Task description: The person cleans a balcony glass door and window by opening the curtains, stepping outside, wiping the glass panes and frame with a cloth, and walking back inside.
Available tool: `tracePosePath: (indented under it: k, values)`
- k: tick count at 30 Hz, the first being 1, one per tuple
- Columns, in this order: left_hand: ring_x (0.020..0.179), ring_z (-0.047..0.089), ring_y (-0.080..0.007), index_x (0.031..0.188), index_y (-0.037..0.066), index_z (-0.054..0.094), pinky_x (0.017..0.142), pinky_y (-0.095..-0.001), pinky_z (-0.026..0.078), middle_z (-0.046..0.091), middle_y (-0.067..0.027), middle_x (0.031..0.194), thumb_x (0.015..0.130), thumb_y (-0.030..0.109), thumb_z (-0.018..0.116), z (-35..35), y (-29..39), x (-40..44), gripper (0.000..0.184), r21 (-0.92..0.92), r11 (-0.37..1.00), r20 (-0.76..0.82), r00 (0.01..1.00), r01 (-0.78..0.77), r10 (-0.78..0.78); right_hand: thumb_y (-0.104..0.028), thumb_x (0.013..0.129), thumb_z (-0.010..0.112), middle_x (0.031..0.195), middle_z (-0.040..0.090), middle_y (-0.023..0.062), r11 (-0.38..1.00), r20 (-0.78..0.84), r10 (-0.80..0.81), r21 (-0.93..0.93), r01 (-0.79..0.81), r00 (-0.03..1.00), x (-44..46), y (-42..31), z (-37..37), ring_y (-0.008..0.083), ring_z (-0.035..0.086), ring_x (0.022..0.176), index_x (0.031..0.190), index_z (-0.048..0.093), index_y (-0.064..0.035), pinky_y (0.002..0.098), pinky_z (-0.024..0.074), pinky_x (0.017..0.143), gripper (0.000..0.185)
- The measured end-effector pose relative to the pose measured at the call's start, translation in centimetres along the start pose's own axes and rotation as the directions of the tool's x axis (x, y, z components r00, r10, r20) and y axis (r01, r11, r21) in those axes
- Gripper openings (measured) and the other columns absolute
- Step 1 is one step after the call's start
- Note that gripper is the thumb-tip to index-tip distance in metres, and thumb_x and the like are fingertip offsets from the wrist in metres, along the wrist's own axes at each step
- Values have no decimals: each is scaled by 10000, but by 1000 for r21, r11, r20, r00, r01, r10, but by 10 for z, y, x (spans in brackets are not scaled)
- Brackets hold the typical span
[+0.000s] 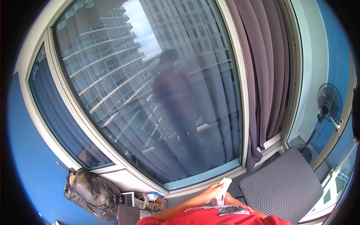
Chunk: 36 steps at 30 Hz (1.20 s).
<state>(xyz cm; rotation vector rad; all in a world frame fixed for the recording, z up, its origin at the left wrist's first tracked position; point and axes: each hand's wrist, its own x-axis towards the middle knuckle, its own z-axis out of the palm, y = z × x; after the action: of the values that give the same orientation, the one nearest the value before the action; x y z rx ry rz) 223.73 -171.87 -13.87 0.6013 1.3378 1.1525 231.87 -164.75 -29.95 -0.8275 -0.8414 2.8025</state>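
Low in the head view, close in front of the red shirt, my left hand [213,192] is closed around a small white object [225,183] whose pale top end points up. Its lower part looks crumpled and pinkish white; I cannot make out whether it is a cloth or a bottle. My right hand [227,198] is at the lower right side of the same object, its fingers closed against it and partly hidden. Beyond both hands stands a large glass door [150,112], reflecting a standing person and tall buildings.
A dark woven chair [281,183] stands close on the right, with a standing fan [329,101] behind it. Black plastic bags [92,189] and a small solar panel [128,199] lie at lower left. A grey curtain [268,67] hangs in the doorway.
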Motion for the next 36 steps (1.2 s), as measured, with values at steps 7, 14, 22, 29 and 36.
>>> tracePosePath:
  k: [7,14,22,29,36]
  values:
    - [993,593,-217,1218,-3,492,866,-380,488,597,-115,1115,932,278,515,-17,20,14,402,-314,936,-139,983,-157,119,-636,899,269,1365,449,119,950,156,72,291,-116,985,-55,-54,8,298,434,1247,1377,370,-94,467,325,1043,730]
    - [955,612,-187,1184,-7,517,833,-324,496,614,-102,1075,953,157,475,-75,-6,57,287,-218,975,-233,972,-27,-25,-293,888,574,1175,581,168,893,338,-145,449,-24,930,-82,-111,-57,281,584,1053,1230,470,23,432,447,927,477]
    - [1086,517,-248,1441,137,256,876,-434,453,533,-114,1238,944,244,499,-67,-6,174,563,90,941,-61,945,326,-321,-236,896,592,1016,599,110,849,-325,-370,262,459,870,-65,-170,-89,201,614,893,1141,496,13,358,501,815,363]
    - [1024,541,-196,1425,113,302,855,-357,465,545,-95,1216,949,223,492,-57,62,298,525,340,896,228,899,287,-375,-268,910,549,1077,570,148,752,-613,-389,220,622,687,-31,-212,-149,229,585,952,1192,453,13,362,491,831,409]
    - [1033,537,-186,1437,109,279,880,-344,449,533,-85,1224,940,236,513,-17,135,377,564,484,875,422,873,9,-242,-299,929,478,1212,514,220,674,-707,-362,252,694,608,-28,-226,-206,303,532,1102,1256,407,66,426,419,969,495]
